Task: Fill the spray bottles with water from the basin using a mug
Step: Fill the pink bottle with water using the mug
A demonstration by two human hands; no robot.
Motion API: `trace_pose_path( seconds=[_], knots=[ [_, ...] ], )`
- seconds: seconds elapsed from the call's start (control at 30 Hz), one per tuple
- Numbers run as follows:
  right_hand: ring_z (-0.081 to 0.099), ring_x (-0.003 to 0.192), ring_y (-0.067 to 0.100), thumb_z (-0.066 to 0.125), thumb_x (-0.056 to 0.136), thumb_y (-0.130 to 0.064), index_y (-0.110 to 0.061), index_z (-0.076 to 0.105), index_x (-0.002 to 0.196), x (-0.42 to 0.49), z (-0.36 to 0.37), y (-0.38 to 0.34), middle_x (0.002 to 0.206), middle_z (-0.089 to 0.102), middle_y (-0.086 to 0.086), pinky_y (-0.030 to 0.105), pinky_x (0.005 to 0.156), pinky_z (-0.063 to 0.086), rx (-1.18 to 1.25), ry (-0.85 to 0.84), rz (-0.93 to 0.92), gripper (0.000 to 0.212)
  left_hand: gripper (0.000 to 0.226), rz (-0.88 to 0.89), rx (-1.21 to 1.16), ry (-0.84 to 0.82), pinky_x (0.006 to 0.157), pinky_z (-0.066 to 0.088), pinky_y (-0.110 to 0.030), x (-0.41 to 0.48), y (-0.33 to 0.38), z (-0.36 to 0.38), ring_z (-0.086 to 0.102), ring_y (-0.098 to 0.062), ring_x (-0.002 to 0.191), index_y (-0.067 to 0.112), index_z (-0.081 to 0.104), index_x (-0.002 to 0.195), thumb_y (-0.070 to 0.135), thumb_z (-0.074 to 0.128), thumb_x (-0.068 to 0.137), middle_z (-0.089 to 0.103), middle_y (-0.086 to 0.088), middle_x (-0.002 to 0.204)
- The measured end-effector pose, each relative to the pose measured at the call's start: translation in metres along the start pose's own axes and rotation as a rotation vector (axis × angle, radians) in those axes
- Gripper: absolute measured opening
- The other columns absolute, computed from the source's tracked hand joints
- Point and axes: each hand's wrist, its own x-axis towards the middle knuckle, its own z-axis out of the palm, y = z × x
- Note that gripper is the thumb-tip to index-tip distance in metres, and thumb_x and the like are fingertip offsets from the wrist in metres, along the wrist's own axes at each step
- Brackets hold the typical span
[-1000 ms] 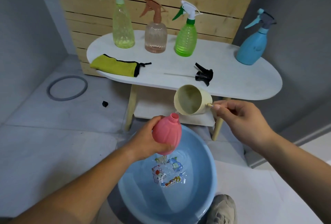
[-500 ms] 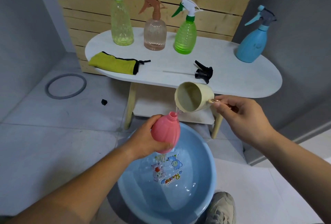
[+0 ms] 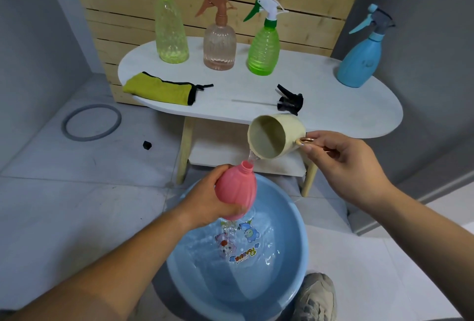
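A: L hand [image 3: 205, 205] wraps pink bottle [image 3: 236, 190], tilted, over basin [image 3: 289, 218]. R hand [image 3: 343, 164] pinches mug [image 3: 277, 136] handle; lip just above neck, thin stream.
B: Tip slow, lip centred on neck. Spill should land in basin.

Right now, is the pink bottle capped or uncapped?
Uncapped: the pink bottle shows a bare neck, no spray head, and the tipped mug pours toward it.
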Motion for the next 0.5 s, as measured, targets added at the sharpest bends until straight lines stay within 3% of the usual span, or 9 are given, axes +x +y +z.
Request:
trace_pose_path(
  seconds=[0.1,0.33,0.5],
  knots=[
    [0.066,0.082,0.000,0.064,0.091,-0.036,-0.034,0.069,0.077,-0.0009,0.0006,-0.0038,0.115,0.068,-0.014,0.008,0.068,0.048,-0.007,-0.002,-0.031,0.015,0.087,-0.002,0.006,-0.002,0.068,0.055,-0.014,0.0000,0.0006,0.0003,0.058,0.002,0.109,0.048,0.050,0.130,0.026,0.099,0.061,0.056,0.025,0.124],
    [0.061,0.098,-0.008,0.065,0.091,-0.036,-0.040,0.066,0.079,-0.0018,0.0009,-0.0067,0.116,0.067,-0.012,0.001,0.078,0.041,-0.057,-0.012,-0.067,0.013,0.086,0.005,0.001,0.001,0.067,0.055,-0.011,-0.0008,0.0004,0.0005,0.058,0.011,0.103,0.043,0.050,0.133,0.019,0.097,0.065,0.056,0.026,0.123],
    [0.061,0.109,0.001,0.063,0.091,-0.037,-0.033,0.072,0.089,-0.0009,0.0007,-0.0042,0.120,0.066,-0.011,0.016,0.092,0.047,-0.131,-0.011,-0.100,0.010,0.087,0.005,0.008,-0.007,0.068,0.056,-0.015,-0.0006,-0.0002,-0.0004,0.058,0.003,0.108,0.046,0.049,0.133,0.023,0.097,0.065,0.056,0.025,0.125]
  ],
)
